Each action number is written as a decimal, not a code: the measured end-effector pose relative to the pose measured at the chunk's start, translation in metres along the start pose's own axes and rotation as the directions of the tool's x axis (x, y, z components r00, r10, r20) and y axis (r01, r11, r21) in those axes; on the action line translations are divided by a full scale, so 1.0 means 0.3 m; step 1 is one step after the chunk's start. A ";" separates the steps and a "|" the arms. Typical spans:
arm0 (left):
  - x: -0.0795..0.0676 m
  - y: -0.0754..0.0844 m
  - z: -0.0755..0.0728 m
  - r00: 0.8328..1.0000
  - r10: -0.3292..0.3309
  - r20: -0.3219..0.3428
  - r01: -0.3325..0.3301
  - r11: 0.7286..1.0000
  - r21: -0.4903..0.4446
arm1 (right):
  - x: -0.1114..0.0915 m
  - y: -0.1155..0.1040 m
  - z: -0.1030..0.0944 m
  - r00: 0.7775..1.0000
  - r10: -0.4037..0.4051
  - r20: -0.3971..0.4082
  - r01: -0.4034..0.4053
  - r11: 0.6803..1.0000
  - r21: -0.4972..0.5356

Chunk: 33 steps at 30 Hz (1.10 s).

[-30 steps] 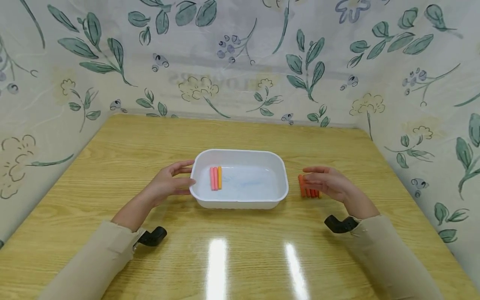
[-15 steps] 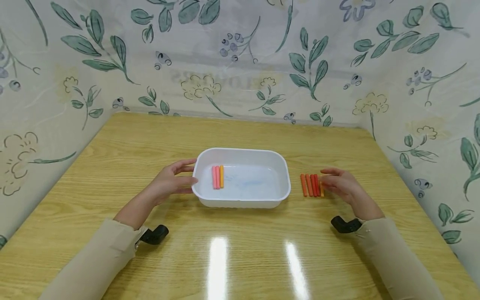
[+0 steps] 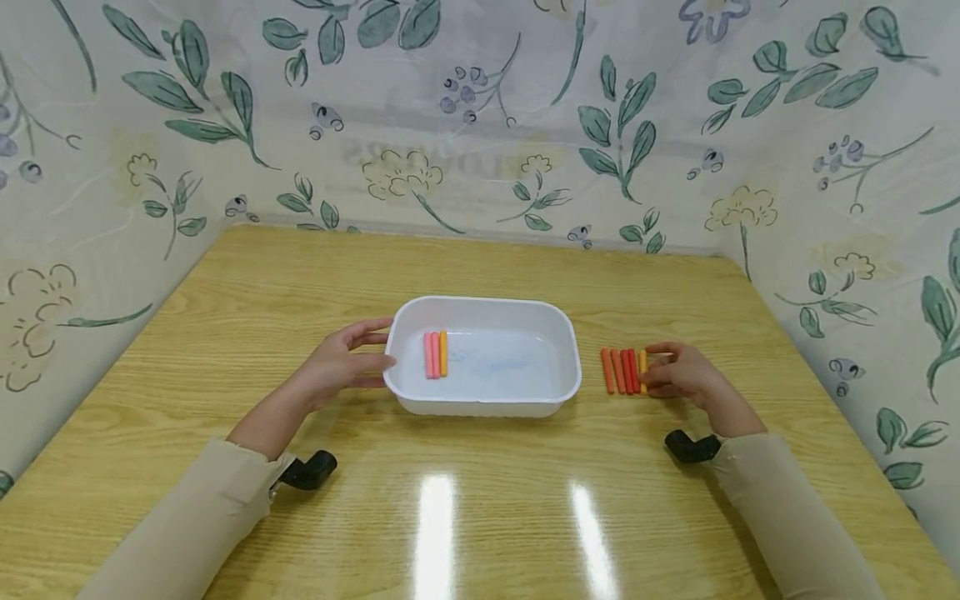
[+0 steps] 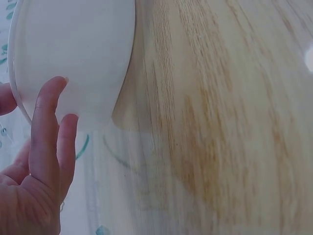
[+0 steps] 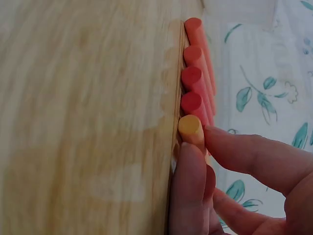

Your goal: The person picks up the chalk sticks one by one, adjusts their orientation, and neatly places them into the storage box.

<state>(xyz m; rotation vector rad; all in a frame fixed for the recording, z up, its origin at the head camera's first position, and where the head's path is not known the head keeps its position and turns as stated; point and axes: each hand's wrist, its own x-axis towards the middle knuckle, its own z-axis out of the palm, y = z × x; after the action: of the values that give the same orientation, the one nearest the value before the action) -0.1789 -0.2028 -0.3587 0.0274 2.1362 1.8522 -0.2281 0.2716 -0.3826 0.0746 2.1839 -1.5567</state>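
Right of the white tub (image 3: 480, 408), the right hand (image 3: 686, 371) pinches a yellow chalk stick (image 5: 191, 128). It's probably light, hard and easy to snap; hold its middle gently. The left hand (image 3: 339, 367) holds the tub's left rim.

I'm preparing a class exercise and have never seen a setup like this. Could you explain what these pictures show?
There is no robot here: these are a person's bare hands. The wide picture comes from a camera on the head, looking down at a table; the two close ones come from cameras on each wrist. The left hand holds one end of a white box, with two pink sticks and one yellow stick inside. To the right of the box lie two orange sticks, two red sticks and a second yellow stick, which the right hand pinches.
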 end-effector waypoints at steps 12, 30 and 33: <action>-0.006 0.007 0.003 1.000 -0.004 0.001 0.004 1.000 0.002 | -0.001 -0.005 0.015 0.997 -0.014 -0.071 0.015 1.000 0.011; 0.003 -0.004 -0.003 1.000 0.000 0.001 0.000 1.000 0.002 | -0.020 -0.061 0.074 0.981 -0.171 -0.094 0.191 0.938 0.288; 0.005 -0.003 -0.003 1.000 -0.001 -0.001 0.001 1.000 0.001 | -0.017 -0.086 0.096 0.982 -0.168 -0.088 0.188 0.929 0.319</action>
<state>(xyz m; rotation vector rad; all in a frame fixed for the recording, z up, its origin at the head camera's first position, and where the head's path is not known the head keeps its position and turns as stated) -0.1804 -0.2035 -0.3599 0.0256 2.1370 1.8508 -0.2218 0.2373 -0.3651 0.0259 2.0000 -2.0334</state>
